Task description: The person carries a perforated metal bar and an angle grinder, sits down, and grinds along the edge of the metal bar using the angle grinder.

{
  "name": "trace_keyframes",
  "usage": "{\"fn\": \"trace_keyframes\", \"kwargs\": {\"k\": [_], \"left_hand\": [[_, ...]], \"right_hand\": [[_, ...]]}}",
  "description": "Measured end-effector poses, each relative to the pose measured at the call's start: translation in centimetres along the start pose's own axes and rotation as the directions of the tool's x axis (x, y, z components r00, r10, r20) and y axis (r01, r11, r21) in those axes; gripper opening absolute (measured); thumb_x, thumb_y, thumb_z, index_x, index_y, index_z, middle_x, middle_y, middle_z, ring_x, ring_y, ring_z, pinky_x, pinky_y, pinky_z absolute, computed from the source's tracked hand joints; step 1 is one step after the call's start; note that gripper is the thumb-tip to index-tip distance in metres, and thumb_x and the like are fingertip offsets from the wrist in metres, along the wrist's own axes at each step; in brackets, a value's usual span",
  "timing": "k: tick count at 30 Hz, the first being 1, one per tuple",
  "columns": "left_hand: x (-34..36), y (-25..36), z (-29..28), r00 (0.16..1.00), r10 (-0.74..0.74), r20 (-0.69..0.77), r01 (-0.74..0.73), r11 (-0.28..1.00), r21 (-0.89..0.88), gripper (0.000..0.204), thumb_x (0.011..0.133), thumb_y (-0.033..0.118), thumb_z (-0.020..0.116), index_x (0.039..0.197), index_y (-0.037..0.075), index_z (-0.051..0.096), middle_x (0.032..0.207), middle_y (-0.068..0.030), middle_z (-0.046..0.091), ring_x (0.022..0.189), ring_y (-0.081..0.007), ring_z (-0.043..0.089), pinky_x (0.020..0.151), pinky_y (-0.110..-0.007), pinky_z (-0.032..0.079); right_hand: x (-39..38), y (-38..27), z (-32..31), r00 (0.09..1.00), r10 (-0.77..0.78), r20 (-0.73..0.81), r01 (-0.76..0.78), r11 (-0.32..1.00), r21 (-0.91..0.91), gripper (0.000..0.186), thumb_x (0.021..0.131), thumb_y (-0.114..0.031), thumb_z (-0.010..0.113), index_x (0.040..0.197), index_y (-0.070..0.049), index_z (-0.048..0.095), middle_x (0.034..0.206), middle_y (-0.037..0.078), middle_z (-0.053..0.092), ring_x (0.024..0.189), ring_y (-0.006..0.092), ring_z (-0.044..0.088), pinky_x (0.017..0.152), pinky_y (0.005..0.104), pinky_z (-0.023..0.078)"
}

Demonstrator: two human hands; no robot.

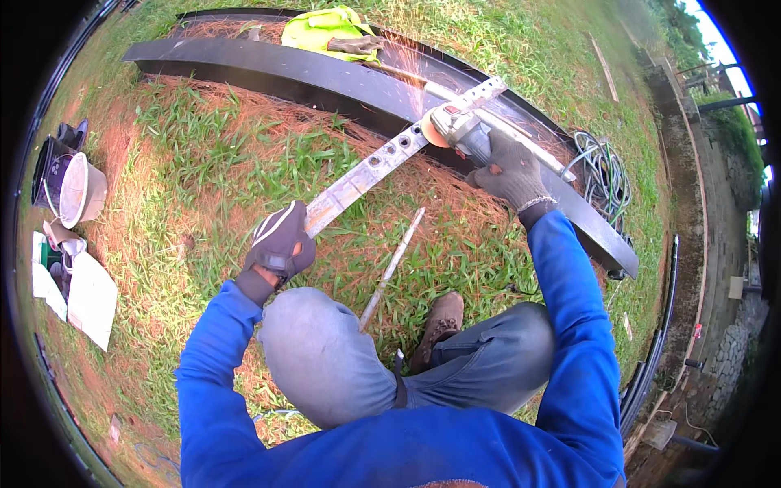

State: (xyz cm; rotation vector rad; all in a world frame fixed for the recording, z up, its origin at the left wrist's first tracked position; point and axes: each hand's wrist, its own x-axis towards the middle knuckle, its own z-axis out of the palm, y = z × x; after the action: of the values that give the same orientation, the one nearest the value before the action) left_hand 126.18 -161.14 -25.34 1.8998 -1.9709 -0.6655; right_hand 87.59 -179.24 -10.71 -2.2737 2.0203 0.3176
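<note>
My left hand [280,241], in a dark glove, grips the near end of a flat metal bar [382,159] with several holes. The bar slants up to the right and rests on a long black steel beam [325,77]. My right hand [511,172], in a grey glove, holds an angle grinder [460,130] whose disc presses on the bar. Sparks [411,69] fly up and away from the disc. I squat on the grass with both knees in view.
A thin metal rod [392,267] lies on the grass by my knee. A yellow-green vest with gloves [329,31] lies on the beam's far end. Coiled cable [604,175] sits right. Buckets [69,183] and white sheets [85,297] stand left. A concrete drain [691,203] runs along the right.
</note>
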Motion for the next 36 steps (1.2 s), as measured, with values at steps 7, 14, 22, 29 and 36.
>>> {"fn": "trace_keyframes", "kwargs": {"k": [7,14,22,29,36], "left_hand": [[-0.3,-0.5,0.5,0.994,0.066,-0.086,-0.069,0.997,-0.028,0.023,0.088,0.014,0.068,0.108,0.003,0.063,0.092,-0.0262,0.07,0.088,-0.0548,0.069,0.075,-0.064,0.054],[-0.6,-0.6,1.1,0.993,0.038,-0.109,-0.039,0.999,-0.009,0.026,0.089,0.016,0.072,0.11,0.004,0.063,0.089,-0.0262,0.068,0.086,-0.055,0.067,0.074,-0.063,0.053],[-0.7,-1.4,1.4,0.991,0.073,-0.112,-0.078,0.996,-0.039,0.03,0.088,0.017,0.072,0.115,0.004,0.064,0.094,-0.0243,0.069,0.089,-0.0528,0.068,0.074,-0.062,0.053],[-0.9,-0.4,0.9,0.998,0.037,-0.045,-0.04,0.998,-0.05,0.03,0.089,0.017,0.07,0.116,0.005,0.064,0.094,-0.024,0.069,0.09,-0.0523,0.069,0.077,-0.063,0.054],[-0.9,-1.0,1.8,0.928,0.21,-0.308,-0.242,0.968,-0.068,0.027,0.089,0.016,0.069,0.111,0.002,0.063,0.092,-0.0237,0.068,0.088,-0.0517,0.068,0.078,-0.062,0.054]], "right_hand": [[0.1,1.1,-0.5,0.996,0.063,0.065,-0.068,0.994,0.081,0.074,0.07,-0.041,0.097,0.131,-0.005,0.074,0.128,0.023,0.082,0.122,0.0427,0.079,0.104,0.0506,0.063],[1.0,0.6,-1.2,0.987,0.069,0.142,-0.081,0.993,0.084,0.076,0.07,-0.045,0.099,0.131,-0.006,0.076,0.129,0.022,0.083,0.123,0.0399,0.079,0.107,0.0476,0.063],[0.5,0.4,-1.1,0.988,0.089,0.124,-0.101,0.99,0.1,0.071,0.069,-0.04,0.099,0.126,-0.004,0.078,0.122,0.023,0.083,0.118,0.0393,0.081,0.103,0.0474,0.064],[-0.7,-0.4,-0.7,0.986,0.016,0.169,-0.035,0.993,0.111,0.069,0.069,-0.041,0.099,0.124,-0.005,0.077,0.119,0.025,0.083,0.117,0.0411,0.081,0.1,0.0489,0.064],[-0.7,-0.5,-2.0,0.98,-0.009,0.2,0.003,0.999,0.033,0.071,0.068,-0.043,0.1,0.123,-0.006,0.077,0.119,0.025,0.083,0.116,0.0431,0.08,0.1,0.0498,0.063]]}}
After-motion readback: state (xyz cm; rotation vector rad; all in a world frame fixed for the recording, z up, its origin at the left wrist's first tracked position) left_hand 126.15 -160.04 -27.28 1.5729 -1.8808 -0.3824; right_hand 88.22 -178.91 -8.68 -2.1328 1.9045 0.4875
